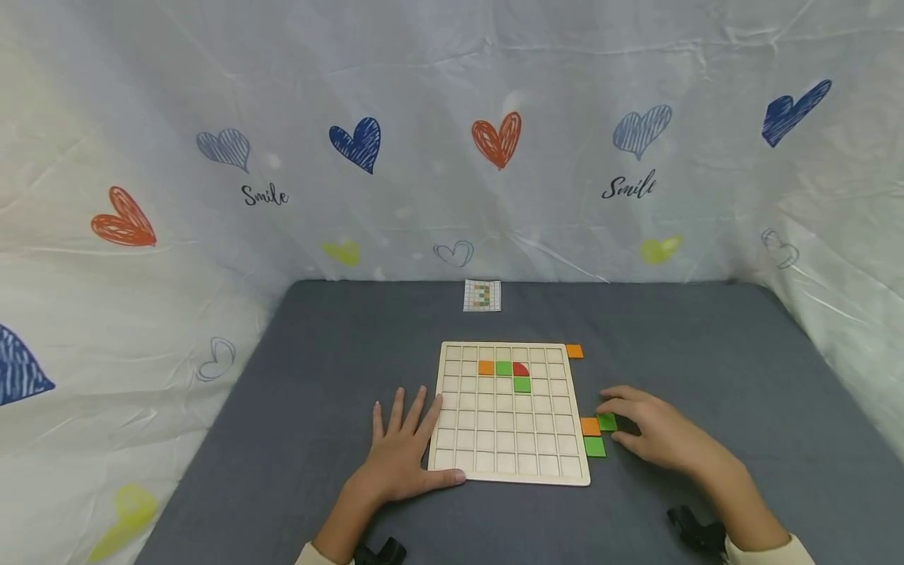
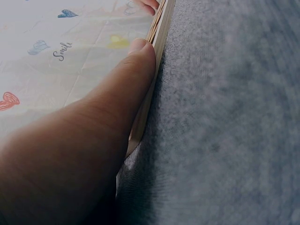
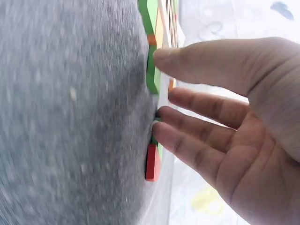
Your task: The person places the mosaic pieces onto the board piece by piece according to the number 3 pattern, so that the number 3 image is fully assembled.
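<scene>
A light wooden grid board (image 1: 487, 443) lies on the grey tabletop. It holds an orange tile (image 1: 486, 368), a green tile (image 1: 504, 368), a red-and-white tile (image 1: 520, 369) and, below that, another green tile (image 1: 522, 385). My left hand (image 1: 404, 459) is spread at the board's left side, fingertips on its edge, thumb (image 2: 133, 63) along the front edge. Right of the board, my right hand (image 1: 660, 431) hovers with parted, slightly bent fingers around a loose green tile (image 1: 606, 422). Thumb and fingers stand apart, and whether they touch that tile I cannot tell.
Beside the board lie a loose orange tile (image 1: 590, 427), a green tile (image 1: 595, 446) and an orange tile (image 1: 575, 351) at its upper right corner. A red piece (image 3: 152, 162) shows beyond my right fingers. A small pattern card (image 1: 482, 296) lies near the back edge.
</scene>
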A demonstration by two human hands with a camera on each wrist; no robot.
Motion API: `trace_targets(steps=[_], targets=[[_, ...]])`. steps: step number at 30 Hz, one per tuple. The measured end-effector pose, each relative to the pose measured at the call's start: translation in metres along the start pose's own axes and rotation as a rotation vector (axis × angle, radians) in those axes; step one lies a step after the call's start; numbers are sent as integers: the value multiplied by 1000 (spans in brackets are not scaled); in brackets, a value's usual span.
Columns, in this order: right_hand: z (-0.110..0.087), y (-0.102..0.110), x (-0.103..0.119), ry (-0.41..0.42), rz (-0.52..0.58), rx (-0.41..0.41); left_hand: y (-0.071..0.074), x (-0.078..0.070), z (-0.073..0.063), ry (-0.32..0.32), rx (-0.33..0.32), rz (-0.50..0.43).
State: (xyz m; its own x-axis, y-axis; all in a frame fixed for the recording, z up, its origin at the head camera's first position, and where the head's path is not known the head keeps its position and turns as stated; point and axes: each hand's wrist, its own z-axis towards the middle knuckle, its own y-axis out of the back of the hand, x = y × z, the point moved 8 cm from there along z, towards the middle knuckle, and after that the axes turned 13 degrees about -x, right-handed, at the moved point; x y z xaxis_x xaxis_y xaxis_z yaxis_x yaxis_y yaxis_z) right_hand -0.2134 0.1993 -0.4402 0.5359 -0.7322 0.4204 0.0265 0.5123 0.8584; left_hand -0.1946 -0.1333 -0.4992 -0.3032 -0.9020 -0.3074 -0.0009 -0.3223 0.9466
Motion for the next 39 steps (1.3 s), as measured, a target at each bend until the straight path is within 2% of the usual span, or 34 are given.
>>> trace_targets(steps=[7, 10, 16, 20, 24, 31, 39], targets=[[-2, 7, -12, -28, -82, -63, 1, -1, 0, -5, -12, -1], [-2, 9, -19, -73, -124, -70, 1, -2, 0, -7, -16, -5], [-4, 10, -38, -229, -125, -19, 2, -2, -1, -8, -12, -15], [-8, 10, -46, -275, -130, 16, 1, -2, -1, -11, -14, -16], [-8, 8, -44, -261, -124, 28, 1, -2, -1, -12, -16, -12], [-6, 7, -36, -205, -91, -14, 2, -1, -1, -15, -19, -13], [-4, 5, -34, -193, -72, -27, 2, -2, -1, -13, -18, -2]])
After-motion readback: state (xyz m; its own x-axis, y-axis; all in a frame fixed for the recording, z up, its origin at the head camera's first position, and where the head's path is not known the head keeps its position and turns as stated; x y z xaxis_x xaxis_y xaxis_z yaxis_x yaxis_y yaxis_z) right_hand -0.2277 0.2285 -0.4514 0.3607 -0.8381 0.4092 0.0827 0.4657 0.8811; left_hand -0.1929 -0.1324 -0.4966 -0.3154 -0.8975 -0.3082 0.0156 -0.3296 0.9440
